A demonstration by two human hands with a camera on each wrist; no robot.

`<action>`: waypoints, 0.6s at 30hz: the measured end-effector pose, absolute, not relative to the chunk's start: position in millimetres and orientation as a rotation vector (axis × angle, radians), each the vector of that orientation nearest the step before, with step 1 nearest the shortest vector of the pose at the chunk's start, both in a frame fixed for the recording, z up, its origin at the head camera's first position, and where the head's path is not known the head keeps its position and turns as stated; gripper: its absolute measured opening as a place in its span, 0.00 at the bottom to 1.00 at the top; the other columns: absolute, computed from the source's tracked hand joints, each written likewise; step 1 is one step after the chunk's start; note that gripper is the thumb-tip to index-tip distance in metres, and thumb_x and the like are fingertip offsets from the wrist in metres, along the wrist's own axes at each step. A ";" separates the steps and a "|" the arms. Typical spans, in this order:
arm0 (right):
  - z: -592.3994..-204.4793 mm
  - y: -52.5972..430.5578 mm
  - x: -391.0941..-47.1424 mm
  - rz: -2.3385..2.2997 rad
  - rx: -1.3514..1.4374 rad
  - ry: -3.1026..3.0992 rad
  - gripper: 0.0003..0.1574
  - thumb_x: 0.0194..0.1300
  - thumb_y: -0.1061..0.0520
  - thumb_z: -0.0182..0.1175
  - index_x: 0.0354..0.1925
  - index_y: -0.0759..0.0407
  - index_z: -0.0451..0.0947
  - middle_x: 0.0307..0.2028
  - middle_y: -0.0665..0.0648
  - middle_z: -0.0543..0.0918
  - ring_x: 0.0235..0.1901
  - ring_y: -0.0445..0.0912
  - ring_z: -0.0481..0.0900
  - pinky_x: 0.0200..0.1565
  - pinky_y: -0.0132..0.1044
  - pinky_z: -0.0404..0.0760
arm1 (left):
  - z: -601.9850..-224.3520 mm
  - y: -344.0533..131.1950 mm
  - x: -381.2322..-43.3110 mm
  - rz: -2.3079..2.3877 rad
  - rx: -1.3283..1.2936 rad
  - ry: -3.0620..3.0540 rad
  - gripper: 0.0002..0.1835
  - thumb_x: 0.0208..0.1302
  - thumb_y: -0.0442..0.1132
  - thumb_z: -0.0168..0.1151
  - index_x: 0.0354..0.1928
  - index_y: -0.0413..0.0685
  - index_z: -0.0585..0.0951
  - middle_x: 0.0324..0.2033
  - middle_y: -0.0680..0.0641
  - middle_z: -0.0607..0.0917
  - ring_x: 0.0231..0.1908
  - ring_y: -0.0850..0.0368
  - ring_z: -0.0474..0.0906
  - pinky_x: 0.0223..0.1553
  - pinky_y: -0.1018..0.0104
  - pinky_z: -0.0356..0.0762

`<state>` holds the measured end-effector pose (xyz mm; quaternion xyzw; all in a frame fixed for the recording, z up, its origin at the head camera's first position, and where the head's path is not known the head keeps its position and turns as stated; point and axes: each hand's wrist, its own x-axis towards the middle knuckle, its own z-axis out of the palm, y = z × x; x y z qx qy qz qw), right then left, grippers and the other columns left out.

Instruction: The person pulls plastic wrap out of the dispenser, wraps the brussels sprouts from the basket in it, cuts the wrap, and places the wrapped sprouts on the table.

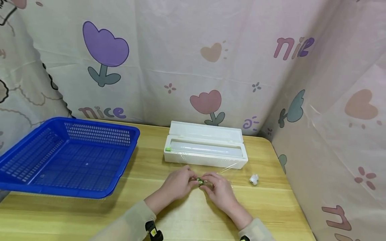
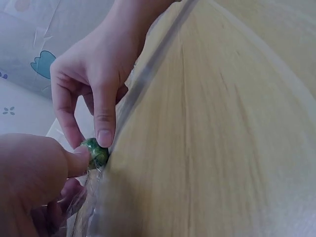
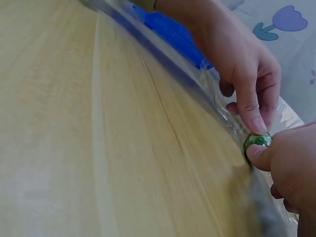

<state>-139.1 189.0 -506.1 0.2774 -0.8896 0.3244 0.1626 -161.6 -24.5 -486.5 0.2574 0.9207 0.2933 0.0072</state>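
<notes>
Between both hands is a small round green thing (image 1: pixel 200 181) with mottled lighter patches; its kind cannot be told. Clear cling film (image 2: pixel 89 197) lies around it and stretches toward the dispenser box. My left hand (image 1: pixel 178 182) pinches one side of the green thing between thumb and fingers. From the other side, my right hand (image 1: pixel 219 190) pinches it too, the thumbs close together. In the right wrist view the green thing (image 3: pixel 258 141) shows shiny between the two thumbs. Just beyond the hands stands a white cling film box (image 1: pixel 206 159), lid up, roll (image 1: pixel 208 149) inside.
A large blue plastic basket (image 1: pixel 81 193) stands on the left of the wooden table (image 1: pixel 193 221). To the right of the hands lies a small crumpled whitish clump (image 1: pixel 254 179). A patterned curtain (image 1: pixel 169 40) hangs behind and along the sides.
</notes>
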 end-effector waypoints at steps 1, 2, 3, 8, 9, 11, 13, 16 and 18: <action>-505.9 189.0 -139.8 0.924 0.789 -2.543 0.20 0.54 0.62 0.82 0.46 0.56 0.89 0.47 0.49 0.88 0.40 0.43 0.86 0.40 0.36 0.85 | -486.1 -24.5 -161.5 0.918 0.809 2.886 0.12 0.69 0.48 0.73 0.48 0.50 0.91 0.35 0.57 0.77 0.30 0.65 0.71 0.31 0.69 0.73; -505.6 189.1 -140.9 0.918 0.787 -2.552 0.19 0.55 0.62 0.82 0.46 0.56 0.89 0.46 0.49 0.89 0.39 0.43 0.86 0.40 0.37 0.85 | -486.0 -24.4 -161.6 0.918 0.819 2.897 0.12 0.68 0.48 0.74 0.49 0.51 0.91 0.36 0.57 0.79 0.30 0.65 0.72 0.31 0.70 0.73; -505.0 189.3 -142.4 0.912 0.789 -2.561 0.18 0.56 0.61 0.81 0.46 0.56 0.89 0.44 0.48 0.89 0.39 0.42 0.86 0.40 0.38 0.85 | -485.7 -24.2 -161.7 0.925 0.828 2.904 0.12 0.67 0.48 0.75 0.49 0.52 0.91 0.37 0.57 0.80 0.31 0.65 0.73 0.31 0.70 0.74; -499.0 190.3 -149.8 0.872 0.774 -2.647 0.14 0.62 0.59 0.78 0.48 0.55 0.89 0.40 0.46 0.87 0.35 0.38 0.81 0.37 0.38 0.83 | -484.1 -21.2 -163.9 0.930 0.888 2.944 0.15 0.60 0.44 0.81 0.48 0.54 0.91 0.40 0.59 0.85 0.36 0.64 0.81 0.37 0.67 0.79; -498.2 190.3 -151.0 0.867 0.772 -2.660 0.15 0.63 0.58 0.77 0.48 0.55 0.89 0.40 0.46 0.87 0.35 0.38 0.81 0.37 0.38 0.82 | -483.7 -20.5 -164.5 0.927 0.892 2.949 0.15 0.59 0.43 0.81 0.48 0.54 0.91 0.40 0.59 0.86 0.36 0.63 0.81 0.37 0.67 0.79; -497.7 190.4 -153.1 0.854 0.763 -2.684 0.15 0.65 0.58 0.76 0.50 0.55 0.89 0.39 0.46 0.86 0.35 0.38 0.80 0.38 0.39 0.82 | -483.7 -19.4 -166.2 0.918 0.886 2.958 0.15 0.59 0.42 0.81 0.48 0.53 0.91 0.38 0.59 0.85 0.34 0.64 0.80 0.36 0.67 0.79; -498.2 190.6 -155.6 0.846 0.772 -2.690 0.15 0.66 0.57 0.76 0.50 0.56 0.90 0.39 0.46 0.86 0.35 0.39 0.80 0.38 0.40 0.82 | -483.8 -19.1 -167.7 0.925 0.865 2.952 0.15 0.59 0.42 0.81 0.48 0.53 0.91 0.36 0.59 0.85 0.33 0.64 0.79 0.34 0.68 0.77; -498.3 190.7 -158.4 0.826 0.783 -2.692 0.16 0.66 0.56 0.75 0.52 0.56 0.90 0.42 0.47 0.85 0.37 0.40 0.82 0.39 0.40 0.82 | -485.7 -19.7 -171.0 0.931 0.838 2.942 0.14 0.61 0.43 0.80 0.48 0.53 0.91 0.35 0.59 0.84 0.32 0.65 0.78 0.34 0.67 0.77; -498.0 190.6 -159.4 0.818 0.784 -2.678 0.18 0.65 0.56 0.77 0.52 0.56 0.90 0.45 0.47 0.85 0.38 0.42 0.83 0.39 0.41 0.83 | -486.9 -19.7 -173.4 0.921 0.824 2.938 0.13 0.63 0.44 0.79 0.49 0.54 0.91 0.35 0.60 0.84 0.33 0.64 0.79 0.33 0.66 0.78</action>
